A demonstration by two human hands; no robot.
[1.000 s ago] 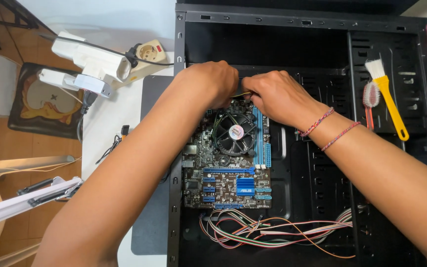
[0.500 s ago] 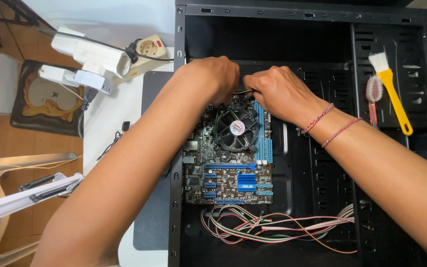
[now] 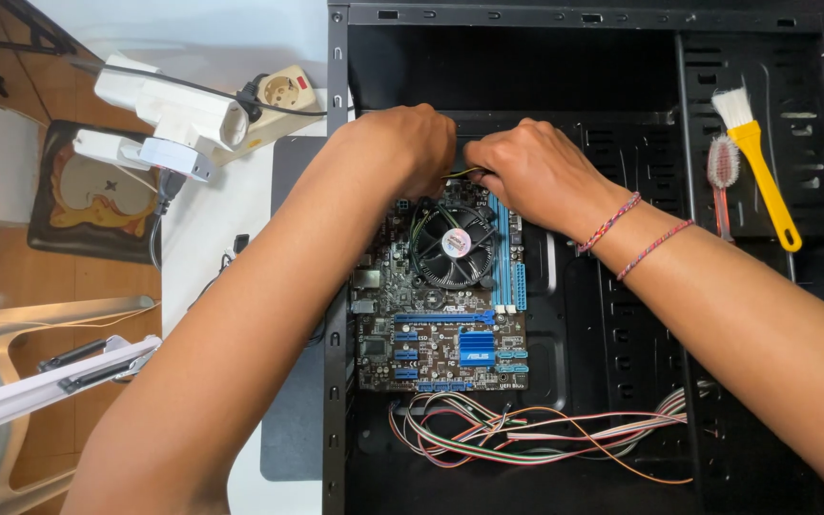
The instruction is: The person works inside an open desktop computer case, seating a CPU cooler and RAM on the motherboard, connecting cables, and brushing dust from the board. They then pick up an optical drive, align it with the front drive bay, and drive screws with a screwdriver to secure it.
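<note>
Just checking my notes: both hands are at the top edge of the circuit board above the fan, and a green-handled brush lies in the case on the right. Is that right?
Not quite. In the head view the brush has a yellow handle, not green. The rest holds: the left hand and right hand meet at the top edge of the circuit board, above the fan, and the brush lies inside the case on the right.

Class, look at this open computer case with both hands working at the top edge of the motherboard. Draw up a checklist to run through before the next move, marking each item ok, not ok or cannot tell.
1. Both hands at the work spot: left hand and right hand meet at the top edge of the motherboard: ok.
2. What the fingers hold: hidden by the hands: cannot tell.
3. Cooler fan free of fingers: ok.
4. Loose coloured wires lie below the board, apart from the hands: ok.
5. Yellow-handled brush lies inside the case, away from the board: ok.
6. Power disconnected: cannot tell.
</note>
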